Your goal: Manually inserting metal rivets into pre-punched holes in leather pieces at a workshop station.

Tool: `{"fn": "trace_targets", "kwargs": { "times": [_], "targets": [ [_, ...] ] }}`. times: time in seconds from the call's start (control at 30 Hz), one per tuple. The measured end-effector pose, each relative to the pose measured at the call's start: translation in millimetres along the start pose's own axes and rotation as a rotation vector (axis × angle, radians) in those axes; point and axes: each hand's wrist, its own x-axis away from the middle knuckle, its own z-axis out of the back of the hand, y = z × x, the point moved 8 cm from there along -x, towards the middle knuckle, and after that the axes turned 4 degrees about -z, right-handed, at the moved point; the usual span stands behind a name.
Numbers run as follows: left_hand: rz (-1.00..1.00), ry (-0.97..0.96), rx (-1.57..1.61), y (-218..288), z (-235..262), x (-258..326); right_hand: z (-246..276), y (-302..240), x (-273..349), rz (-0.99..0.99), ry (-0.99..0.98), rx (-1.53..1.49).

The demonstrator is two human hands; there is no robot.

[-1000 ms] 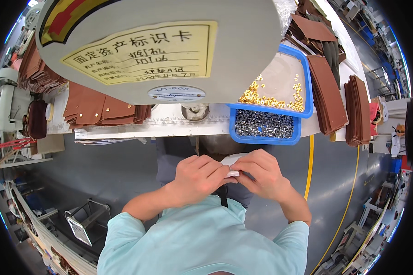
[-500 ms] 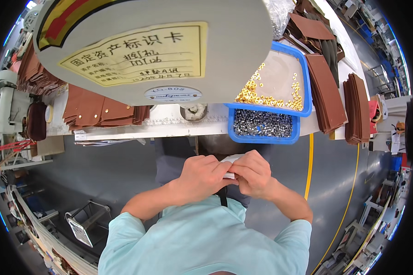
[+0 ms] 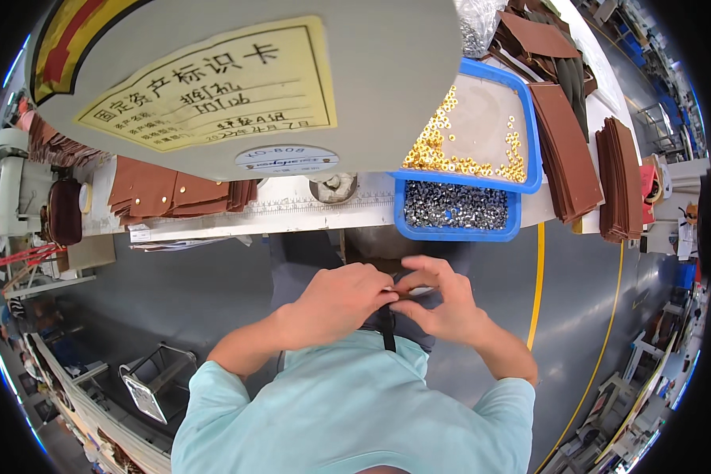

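My left hand (image 3: 341, 300) is closed in a pinch over my lap, its fingertips on a small pale thing mostly hidden by the fingers. Facing it, my right hand (image 3: 446, 304) has its thumb and a fingertip meeting at the left fingertips, with the index finger raised in a curve. A bit of a white, paper-like piece (image 3: 423, 291) shows in the gap of my right hand; the rest is covered. Both hands are just off the front edge of the white worktable (image 3: 292, 223), nearer to me than the blue trays.
A grey machine head (image 3: 355, 87) with a yellow label blocks the upper left. Right of it, a blue tray (image 3: 534, 134) of gold eyelets overlaps a blue tray (image 3: 517, 225) of dark metal pieces. Brown panels (image 3: 146, 189) lie left, and more stacked brown panels (image 3: 561, 154) right.
The white piece, held between both hands before, now shows only a little. My right fingers have spread and the index finger has lifted. The view has shifted slightly.
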Motion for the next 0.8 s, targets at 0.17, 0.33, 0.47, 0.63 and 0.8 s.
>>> {"fn": "trace_targets", "kwargs": {
  "times": [0.17,0.33,0.47,0.63,0.8],
  "targets": [
    [0.298,0.202,0.312,-32,38,25,30,30,-3,-0.010,-0.322,0.569],
    [0.253,0.363,0.191,-48,48,49,74,92,16,-0.507,-0.115,-0.166],
    [0.242,0.404,0.159,-54,37,57,98,71,7,-0.310,0.085,-0.349],
    [0.102,0.339,0.079,-44,13,47,123,43,2,-0.341,0.232,-0.209],
    [0.072,0.341,0.063,-38,17,52,118,14,-18,-0.259,0.172,-0.048]
  ]
}}
